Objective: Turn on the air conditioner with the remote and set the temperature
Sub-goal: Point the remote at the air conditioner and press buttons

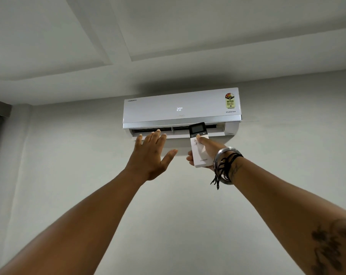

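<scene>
Right hand (204,150) wrapped around white remote (199,147), thumb at its 12 o'clock on the buttons under the dark screen, aimed at wall-mounted air conditioner (182,110) reading 20°, left hand (151,155) at remote's 9 o'clock, spread flat, empty, below the vent.

So the wall (188,205) is plain pale grey and the only thing mounted on it is a white split air conditioner (158,111), sitting high up just under the ceiling. Its front panel shows 20° lit up, with an INVERTER label and a colourful energy sticker (229,100) at the right end.
</scene>
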